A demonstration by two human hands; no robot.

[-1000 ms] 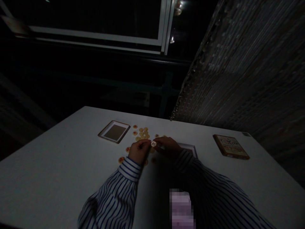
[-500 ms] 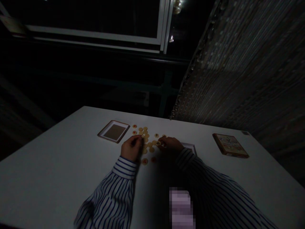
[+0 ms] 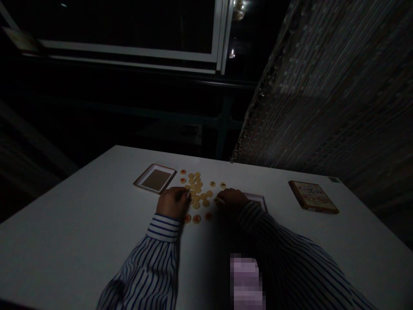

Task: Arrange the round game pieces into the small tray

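Note:
Round wooden xiangqi pieces (image 3: 198, 190) lie in a loose cluster on the white table, most showing plain faces. Two red-marked pieces (image 3: 183, 180) are at the cluster's far left, and several more red ones (image 3: 196, 219) lie on the near side. Beyond my right hand are two black-marked pieces (image 3: 212, 184). My left hand (image 3: 172, 202) is pinched at the cluster's left edge; what is between its fingertips is hard to make out. My right hand (image 3: 231, 199) is closed on a xiangqi piece (image 3: 220, 200) to the right of the cluster, partly covered by the fingers.
An open box tray (image 3: 155, 178) lies left of the pieces. Another tray (image 3: 259, 200) is partly hidden behind my right wrist. A closed box with a printed lid (image 3: 312, 196) sits at the right. A bead curtain (image 3: 309, 94) hangs past the table's (image 3: 80, 206) far right edge.
My left hand has shifted slightly left and nearer, uncovering more pieces. My right hand has drawn the piece rightward and nearer, away from the cluster, turning its marked face out of sight.

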